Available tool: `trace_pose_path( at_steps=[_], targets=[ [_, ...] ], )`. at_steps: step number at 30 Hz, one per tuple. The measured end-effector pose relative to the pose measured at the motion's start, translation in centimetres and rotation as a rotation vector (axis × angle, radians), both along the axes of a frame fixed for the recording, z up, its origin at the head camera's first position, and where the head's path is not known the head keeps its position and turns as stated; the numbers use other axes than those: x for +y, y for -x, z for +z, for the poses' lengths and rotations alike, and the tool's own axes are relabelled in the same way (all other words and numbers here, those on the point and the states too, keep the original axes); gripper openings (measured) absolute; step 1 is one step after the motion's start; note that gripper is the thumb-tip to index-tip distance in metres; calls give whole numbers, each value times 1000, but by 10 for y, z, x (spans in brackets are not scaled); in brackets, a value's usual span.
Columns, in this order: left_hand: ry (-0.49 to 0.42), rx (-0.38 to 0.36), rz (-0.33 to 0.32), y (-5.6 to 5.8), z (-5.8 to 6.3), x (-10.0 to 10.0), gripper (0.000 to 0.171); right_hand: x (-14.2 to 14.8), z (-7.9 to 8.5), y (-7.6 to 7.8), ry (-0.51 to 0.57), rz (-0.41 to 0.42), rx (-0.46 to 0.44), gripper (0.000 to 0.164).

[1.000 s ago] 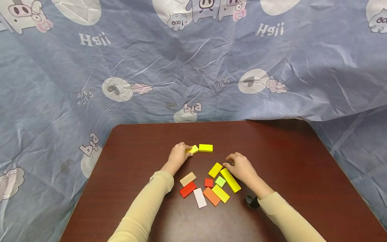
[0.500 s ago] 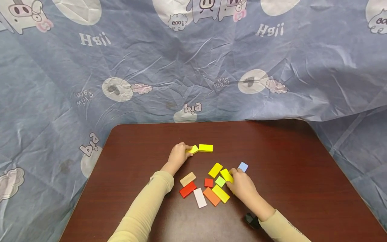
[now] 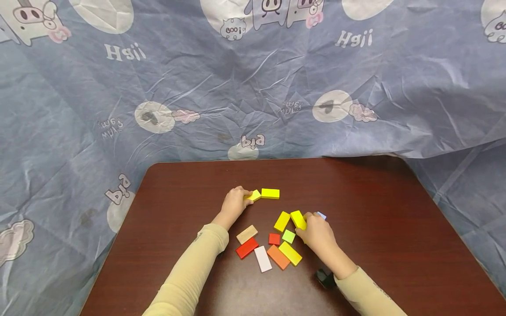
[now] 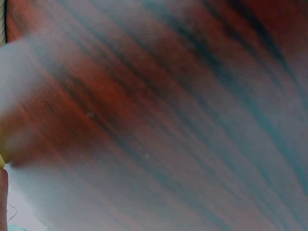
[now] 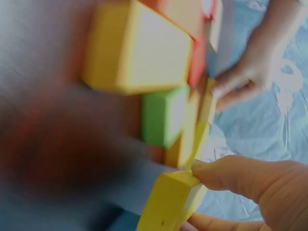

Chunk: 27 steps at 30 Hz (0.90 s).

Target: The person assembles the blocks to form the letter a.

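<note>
In the head view my left hand (image 3: pixel 233 206) pinches a yellow block (image 3: pixel 254 195) between thumb and fingers; its near end is hidden by the hand. Another yellow block (image 3: pixel 270 193) lies end to end with it, on the right. My right hand (image 3: pixel 319 231) grips a long yellow block (image 3: pixel 298 219) from its right side, covering the lower part. The right wrist view shows the thumb (image 5: pixel 226 175) on one side of that block (image 5: pixel 166 199), with fingers beneath. A shorter yellow block (image 3: pixel 282 221) lies just left of it, and a light green block (image 3: pixel 289 236) is close by.
Nearer me lie a red square block (image 3: pixel 274 238), an orange block (image 3: pixel 278 257), a yellow block (image 3: pixel 290 253), a white block (image 3: pixel 262 259), a red block (image 3: pixel 247 248) and a wooden block (image 3: pixel 247 234). A blue block (image 3: pixel 321 215) peeks out behind my right hand. Patterned cloth (image 3: pixel 253 87) hangs behind the table (image 3: pixel 189 180).
My right hand has moved from beyond the long yellow block onto it, gripped it and shifted it slightly away from me. The blue block has come into sight. My left hand stays put.
</note>
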<state>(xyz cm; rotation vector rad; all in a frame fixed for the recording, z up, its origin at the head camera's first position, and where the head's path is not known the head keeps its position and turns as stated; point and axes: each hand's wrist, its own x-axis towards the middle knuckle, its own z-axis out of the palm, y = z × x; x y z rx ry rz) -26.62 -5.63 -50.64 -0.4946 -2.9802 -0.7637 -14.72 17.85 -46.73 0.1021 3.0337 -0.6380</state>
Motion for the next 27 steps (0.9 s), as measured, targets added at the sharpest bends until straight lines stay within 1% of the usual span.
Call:
trace_pose_path(
  at_steps=[2,5,9,12,15,18,22,27],
  targets=[
    [-1,4,2,0,1,0,37,1,5,11,25,-18,6,46],
    [6,5,7,1,1,1,37,2,7,29,41,-43,5,47],
    [9,-24,14,1,0,1,38,1,0,51,28,-64,-12,48],
    [7,-27,11,0,-1,1,38,-1,-6,62,25,-84,-22,48],
    [1,-27,7,0,-1,1,38,-3,-12,68,33,-96,-30,47],
    [3,-26,7,0,0,1,38,-5,-17,72,46,-98,-34,49],
    [13,-13,5,0,1,1,37,-9,-23,73,78,-108,-38,54],
    [15,-18,8,1,2,1,38,-17,-23,71,102,-119,-65,56]
  ],
)
